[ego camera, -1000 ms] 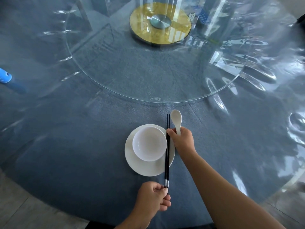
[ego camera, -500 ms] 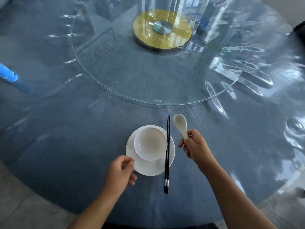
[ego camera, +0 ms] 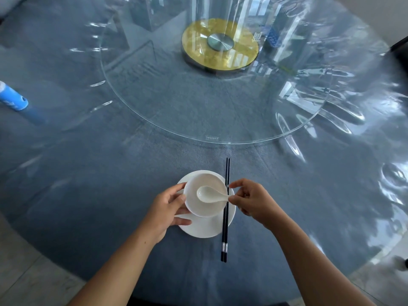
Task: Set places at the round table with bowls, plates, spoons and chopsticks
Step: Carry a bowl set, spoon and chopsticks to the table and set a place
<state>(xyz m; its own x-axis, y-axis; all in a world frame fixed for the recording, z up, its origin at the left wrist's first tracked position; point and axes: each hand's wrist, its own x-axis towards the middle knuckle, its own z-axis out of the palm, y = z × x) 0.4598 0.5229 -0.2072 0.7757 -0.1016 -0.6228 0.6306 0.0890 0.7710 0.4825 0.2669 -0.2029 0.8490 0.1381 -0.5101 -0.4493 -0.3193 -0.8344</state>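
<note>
A white plate (ego camera: 205,227) lies on the blue round table (ego camera: 99,195) near its front edge. On it sits a white bowl (ego camera: 210,180), which my left hand (ego camera: 167,208) grips by its left rim. A white spoon (ego camera: 208,194) lies inside the bowl with its handle pointing right. My right hand (ego camera: 251,200) pinches the end of that handle. A pair of black chopsticks (ego camera: 225,217) lies straight across the plate's right edge, pointing away from me.
A large glass turntable (ego camera: 198,107) on a gold hub (ego camera: 220,44) fills the table's middle, just beyond the place setting. A blue cylinder (ego camera: 13,98) stands at the far left. A clear plastic sheet covers the tablecloth.
My right hand has carried the spoon from right of the chopsticks into the bowl. My left hand has left the chopsticks' near end and taken the bowl's left rim.
</note>
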